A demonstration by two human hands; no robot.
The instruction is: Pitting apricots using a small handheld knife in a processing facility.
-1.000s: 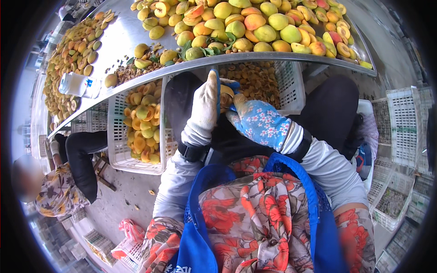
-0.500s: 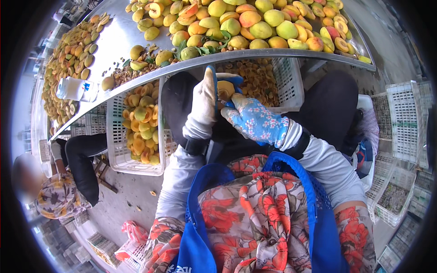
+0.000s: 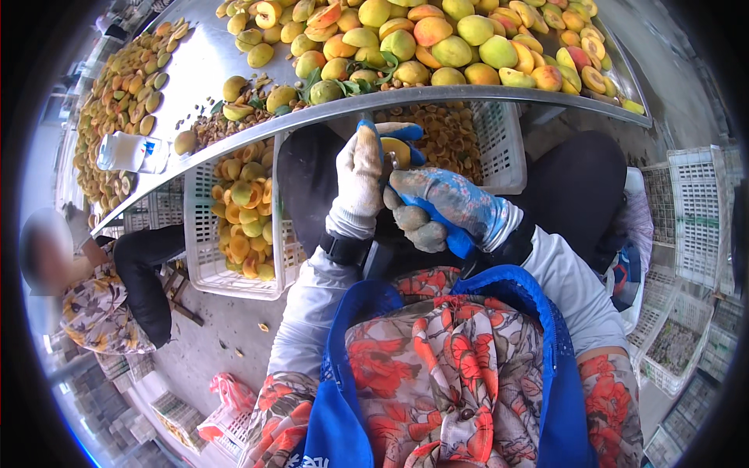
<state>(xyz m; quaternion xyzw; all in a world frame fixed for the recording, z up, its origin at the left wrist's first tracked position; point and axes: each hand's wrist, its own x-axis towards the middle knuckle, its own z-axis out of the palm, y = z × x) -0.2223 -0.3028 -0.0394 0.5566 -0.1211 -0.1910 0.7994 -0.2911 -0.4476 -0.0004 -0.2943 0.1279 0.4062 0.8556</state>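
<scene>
While both gloved hands close on it, left hand (image 3: 359,168) and right hand (image 3: 441,204), the apricot (image 3: 395,150) sits between them below the tabletop (image 3: 211,58) edge, apparently long axis upright.

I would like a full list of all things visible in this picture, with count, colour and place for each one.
Metal table: one, grey, across the top.
Whole fruits: many, yellow to orange, heaped on the table's upper middle.
Cut fruit pieces: many, orange, on the table's left end.
Plastic bottle: one, clear and white, lying at the table's left edge.
Left crate: one, white, under the table, holding fruit halves.
Right crate: one, white, under the table, holding darker pieces.
Stacked crates: several, white, far right.
Other person: one, patterned top, lower left.
Held fruit: one, yellow, between both hands.
Left hand: white glove.
Right hand: blue patterned glove.
</scene>
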